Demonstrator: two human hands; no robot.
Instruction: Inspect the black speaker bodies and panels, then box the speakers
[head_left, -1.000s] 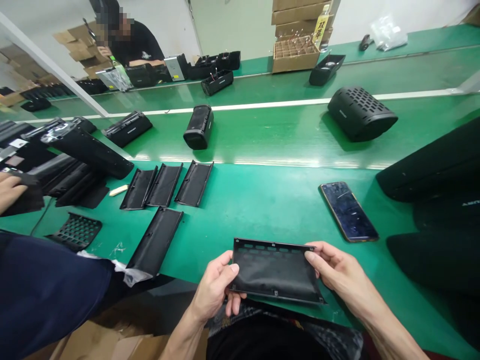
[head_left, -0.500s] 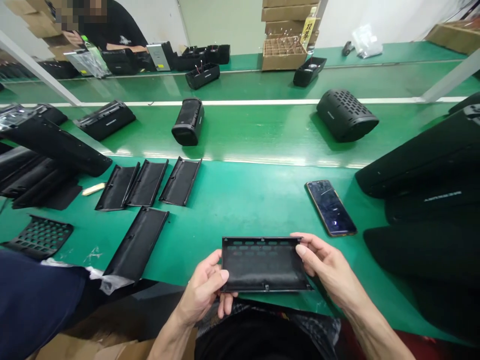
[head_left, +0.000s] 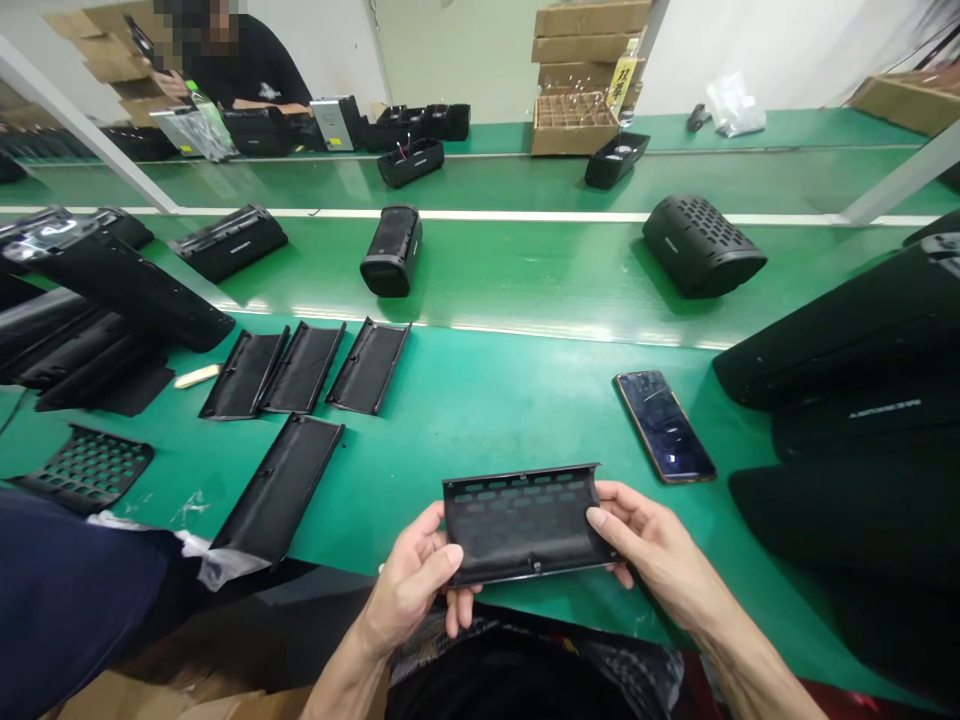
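Between my two hands is a black speaker grille panel (head_left: pixel 525 530), its hollow inner side facing up, with rows of slots showing through along the far part. My left hand (head_left: pixel 420 575) grips its left end, thumb over the edge and fingers underneath. The right end is pinched by my right hand (head_left: pixel 637 530), thumb on the inner face and fingers behind. The panel is held just above the green table's near edge. A similar black panel (head_left: pixel 281 490) lies to the left, and several more panels (head_left: pixel 367 367) lie beyond it.
A phone (head_left: pixel 665 425) lies right of my hands. Stacked black housings (head_left: pixel 840 400) stand at the right, more parts (head_left: pixel 112 300) at the left. Assembled speakers (head_left: pixel 701 245) sit on the green belt (head_left: pixel 525 265). A person (head_left: pixel 262 65) works across it; a dark sleeve (head_left: pixel 75 590) is at lower left.
The panel has tilted, its right end rising slightly and its slots showing more clearly. My right hand has shifted its hold a little lower along the end. The camera view has moved slightly.
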